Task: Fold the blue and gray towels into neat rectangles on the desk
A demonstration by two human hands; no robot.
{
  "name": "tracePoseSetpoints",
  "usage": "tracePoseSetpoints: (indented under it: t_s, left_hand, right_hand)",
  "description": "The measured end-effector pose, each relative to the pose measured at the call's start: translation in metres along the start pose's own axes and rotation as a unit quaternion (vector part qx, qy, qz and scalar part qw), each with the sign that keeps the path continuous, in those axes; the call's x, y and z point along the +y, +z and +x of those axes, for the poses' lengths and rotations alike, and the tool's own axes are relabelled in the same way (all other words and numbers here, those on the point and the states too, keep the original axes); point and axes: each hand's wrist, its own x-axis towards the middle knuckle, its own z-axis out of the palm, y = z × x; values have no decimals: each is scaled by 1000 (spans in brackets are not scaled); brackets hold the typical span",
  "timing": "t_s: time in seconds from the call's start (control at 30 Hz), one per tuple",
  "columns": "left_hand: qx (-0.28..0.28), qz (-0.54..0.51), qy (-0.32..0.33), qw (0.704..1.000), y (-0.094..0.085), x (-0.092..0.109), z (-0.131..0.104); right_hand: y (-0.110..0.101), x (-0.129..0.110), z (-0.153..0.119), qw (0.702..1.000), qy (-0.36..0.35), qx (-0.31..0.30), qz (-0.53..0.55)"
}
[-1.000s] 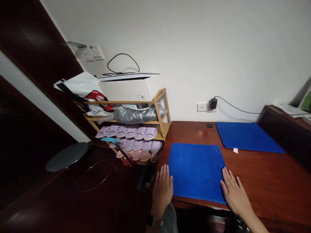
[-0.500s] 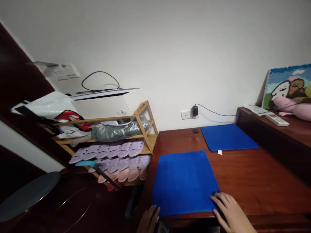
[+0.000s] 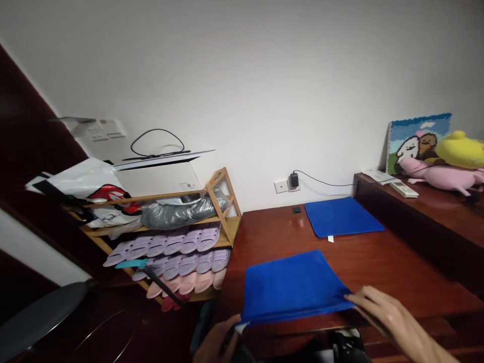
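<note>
A blue cloth [image 3: 291, 285] has its near edge raised off the brown desk, while its far part rests on the wood. My right hand [image 3: 381, 307] pinches its near right corner. At the near left corner, beside a white tag, my left hand [image 3: 219, 340] grips the cloth, its fingers partly hidden at the bottom of the view. A second blue cloth [image 3: 342, 217] lies flat farther back on the desk, with a white tag at its near edge.
The brown desk [image 3: 397, 272] meets a raised ledge [image 3: 446, 212] with a remote [image 3: 404, 189], plush toys and a picture. A wooden rack [image 3: 230, 222] of slippers stands left. A black plug [image 3: 294, 179] sits in the wall, and a round dark seat [image 3: 41, 320] is lower left.
Both hands have closed on the near corners of the closer blue cloth, and its near edge has come up off the desk. The view has shifted slightly to the right.
</note>
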Motion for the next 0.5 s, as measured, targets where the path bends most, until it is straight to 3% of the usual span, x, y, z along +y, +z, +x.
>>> tracePoseSetpoints:
  t_s: [0.13,0.3,0.4,0.5]
  left_hand:
    - [-34,-60,-21,997,-41,37,70]
    - [-128,-133,-3,983,-88,87,151]
    - [-193,-177,-14,965,-89,109,188]
    - [-256,-220,-5,941,-57,117,226]
  right_hand:
    - [-74,-11,17,995,-47,88,10]
    - [-163,-25,28,994,-60,94,5]
    - [-192,-11,30,994,-35,102,-7]
    - [-201,27,41,998,19,59,0]
